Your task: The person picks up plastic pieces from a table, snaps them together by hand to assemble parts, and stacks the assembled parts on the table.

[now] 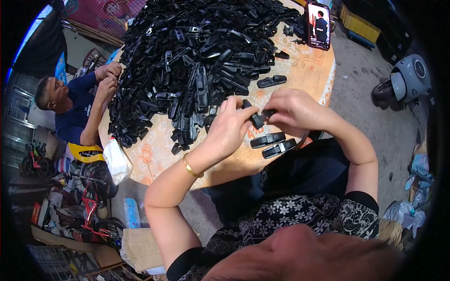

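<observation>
My left hand [228, 125], a gold bangle on its wrist, grips a long black plastic part [254, 118] between thumb and fingers. Just to its right, my right hand [295, 110] pinches a small dark piece [269, 113], mostly hidden by the fingertips. The two pieces are close together over the table. Nearer to me lie two elongated black parts, an upper one [267, 140] and a lower one [279, 148], side by side. Another black part [272, 81] rests beyond my right hand. Past my left hand rises a large heap of similar black plastic parts [201, 82].
The round table has an orange floral cover [307, 70]. A phone [318, 25] stands upright at its far right edge. On the left, a co-worker [77, 105] sits with both hands at the heap. A white packet [117, 161] hangs at the left edge. A grey scooter [410, 79] stands at right.
</observation>
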The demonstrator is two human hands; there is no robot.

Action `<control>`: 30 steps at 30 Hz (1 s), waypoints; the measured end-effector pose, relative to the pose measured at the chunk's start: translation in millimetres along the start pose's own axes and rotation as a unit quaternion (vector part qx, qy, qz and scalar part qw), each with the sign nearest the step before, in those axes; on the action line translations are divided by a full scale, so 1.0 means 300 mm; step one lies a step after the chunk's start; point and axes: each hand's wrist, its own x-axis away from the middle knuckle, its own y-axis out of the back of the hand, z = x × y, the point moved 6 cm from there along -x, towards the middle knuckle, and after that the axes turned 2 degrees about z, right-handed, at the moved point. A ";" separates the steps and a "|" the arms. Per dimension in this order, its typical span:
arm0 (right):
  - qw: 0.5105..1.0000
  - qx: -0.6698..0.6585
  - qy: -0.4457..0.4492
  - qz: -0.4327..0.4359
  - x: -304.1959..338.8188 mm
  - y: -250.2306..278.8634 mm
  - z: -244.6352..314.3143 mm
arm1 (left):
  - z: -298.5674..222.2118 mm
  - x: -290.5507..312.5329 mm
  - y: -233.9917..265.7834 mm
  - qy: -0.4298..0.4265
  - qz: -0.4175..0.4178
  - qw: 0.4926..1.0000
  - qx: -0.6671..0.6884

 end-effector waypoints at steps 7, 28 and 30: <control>0.997 0.072 0.018 -0.020 -0.014 -0.017 0.028 | -0.009 -0.014 -0.031 -0.003 -0.028 1.000 0.014; 0.997 -0.022 0.062 -0.049 -0.028 -0.012 -0.073 | -0.012 0.014 -0.009 0.020 0.088 0.988 0.122; 0.989 0.045 0.027 -0.142 -0.026 0.047 -0.124 | -0.021 0.012 -0.003 0.012 0.104 0.988 0.114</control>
